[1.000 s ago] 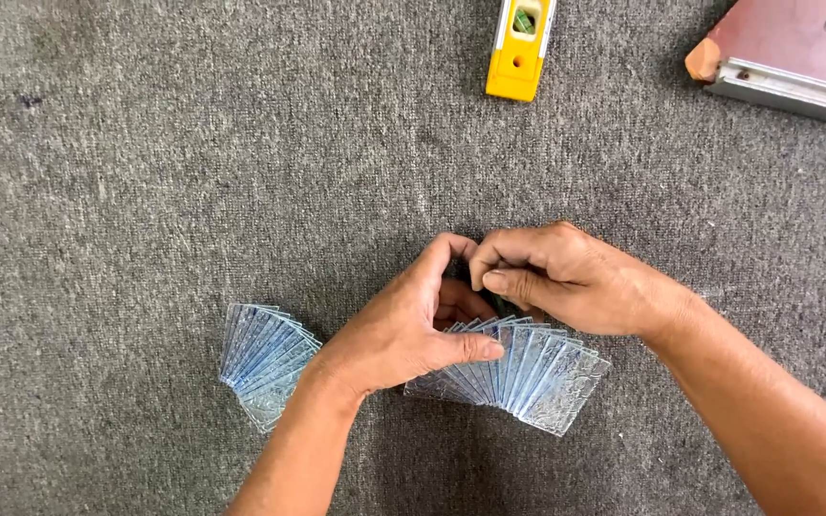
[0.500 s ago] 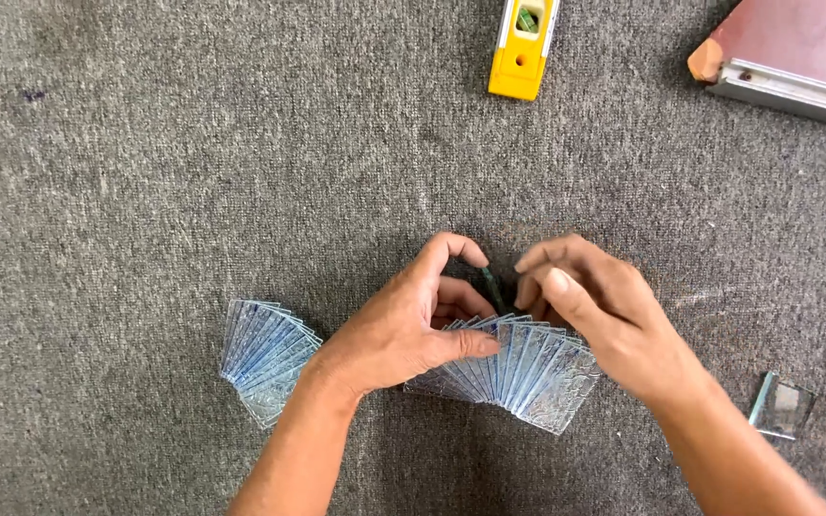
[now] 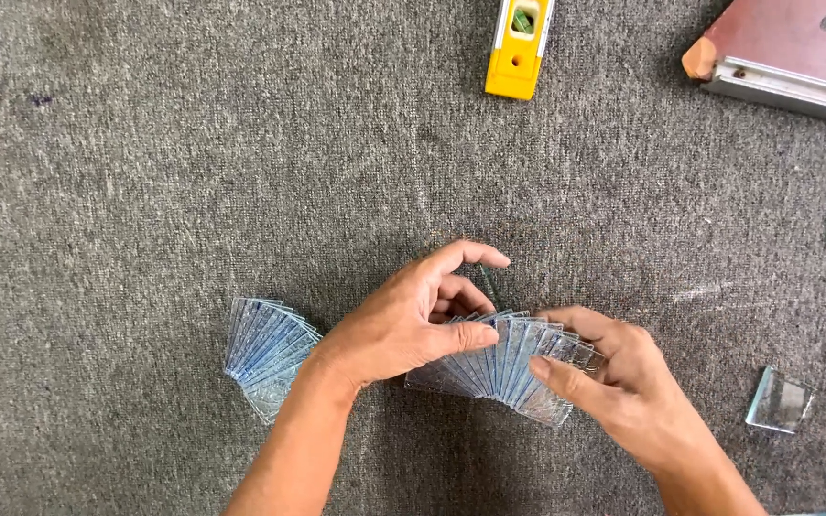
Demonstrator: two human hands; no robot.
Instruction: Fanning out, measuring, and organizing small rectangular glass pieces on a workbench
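Lowered to the fan's right edge was the right hand point(image 3: 623, 377), pinching the fanned glass pieces point(image 3: 509, 368); the left hand point(image 3: 403, 325) pinched them too.

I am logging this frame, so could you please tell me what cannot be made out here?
Head view:
- Middle of the fanned glass pieces: covered by the left hand and right hand.
- Yellow spirit level: cut off by the top edge.
- Reddish board: cut off at the corner.
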